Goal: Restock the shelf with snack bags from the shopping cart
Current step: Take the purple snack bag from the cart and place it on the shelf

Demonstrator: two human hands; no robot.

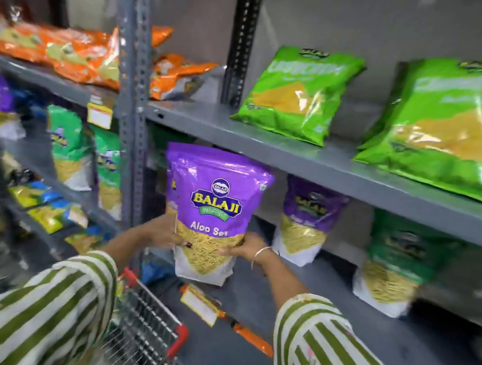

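Purple Aloo Sev bag (214,209) upright, label outward, both hands (166,231) gripping sides

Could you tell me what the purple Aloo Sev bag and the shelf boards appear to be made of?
Purple Aloo Sev bag: likely glossy plastic film, judging by glare streaks and a clear window showing yellow sev. Shelf board: apparently grey-painted sheet metal, matte, joined to perforated steel uprights.

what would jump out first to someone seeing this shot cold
The purple Aloo Sev bag at centre, held upright by the left hand and right hand over the lower shelf. Next, the two bright green bags leaning on the upper shelf at right. Low in the frame, the striped sleeves and the red-trimmed shopping cart below them.
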